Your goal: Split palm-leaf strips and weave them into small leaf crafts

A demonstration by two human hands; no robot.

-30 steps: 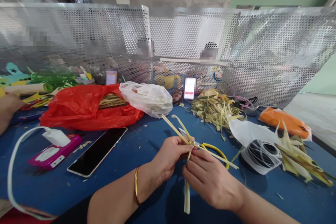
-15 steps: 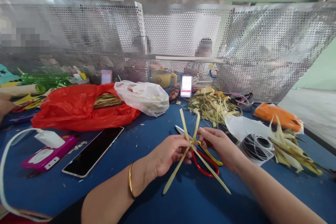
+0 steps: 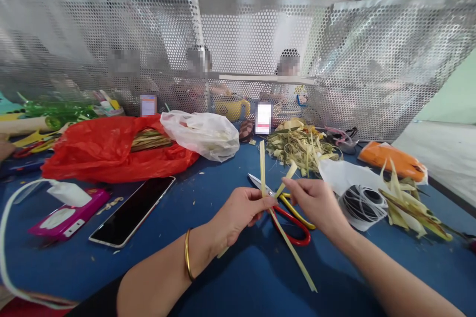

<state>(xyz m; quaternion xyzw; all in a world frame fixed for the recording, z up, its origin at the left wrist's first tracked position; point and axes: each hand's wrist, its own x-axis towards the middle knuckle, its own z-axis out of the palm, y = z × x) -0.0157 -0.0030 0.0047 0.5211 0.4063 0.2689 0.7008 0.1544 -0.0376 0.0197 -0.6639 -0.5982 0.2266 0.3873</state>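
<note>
Pale yellow-green strips of dried plant leaf [image 3: 293, 250] cross between my hands above the blue table. My left hand [image 3: 243, 213] pinches them where they cross, thumb on top. One strip end points up and away, another slants down to the right, and a short end shows below my left wrist. With thumb and index finger, my right hand [image 3: 310, 203] grips the strip [image 3: 290, 174] that slants up to the right. Beneath the strips lie scissors [image 3: 302, 238] with one red and one yellow handle loop, blades pointing away to the left.
A phone [image 3: 134, 213], a purple power strip [image 3: 70, 214], a red plastic bag [image 3: 89, 153] and a white bag [image 3: 204, 133] lie left. Leaf scraps [image 3: 301, 146], a wire spool [image 3: 363, 208] and an orange packet [image 3: 392, 161] are right. A perforated metal screen [image 3: 256, 34] stands behind, people beyond it.
My left hand has turned over the crossing, its thumb now covering it. The lower-left strip end is now mostly hidden behind my left hand. The right-hand strip leans further right.
</note>
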